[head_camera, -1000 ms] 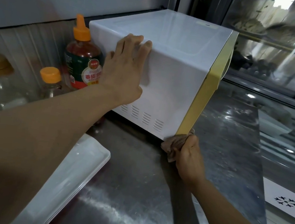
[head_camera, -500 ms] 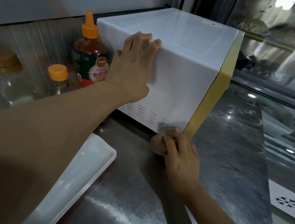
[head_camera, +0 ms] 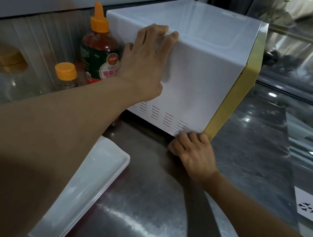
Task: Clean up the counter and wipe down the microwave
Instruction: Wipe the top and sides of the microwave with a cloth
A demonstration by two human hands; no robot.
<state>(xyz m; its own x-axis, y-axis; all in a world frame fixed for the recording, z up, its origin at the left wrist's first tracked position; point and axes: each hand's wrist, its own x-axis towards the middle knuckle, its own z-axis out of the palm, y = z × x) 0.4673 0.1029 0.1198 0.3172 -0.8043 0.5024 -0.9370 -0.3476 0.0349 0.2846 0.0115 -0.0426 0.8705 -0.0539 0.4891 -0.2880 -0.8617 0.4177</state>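
A white microwave (head_camera: 199, 80) with a yellow front frame stands on the steel counter (head_camera: 141, 205), its vented side facing me. My left hand (head_camera: 144, 63) lies flat against that side, with its fingertips over the top edge. My right hand (head_camera: 194, 154) is at the lower front corner of the side panel, below the vents. Its fingers are curled against the bottom edge. The brown cloth seen in the earlier frames is hidden under this hand.
A stack of white rectangular trays (head_camera: 88, 185) lies on the counter at the left. Behind it stand a red sauce bottle (head_camera: 98, 52), a small orange-capped bottle (head_camera: 66, 74) and a glass jar (head_camera: 9, 72). A white snowflake label (head_camera: 310, 208) is at the right.
My right hand slid the cloth from the yellow corner onto the white side, then up against the bottom edge, where the hand now covers it. My left hand stayed on the side.
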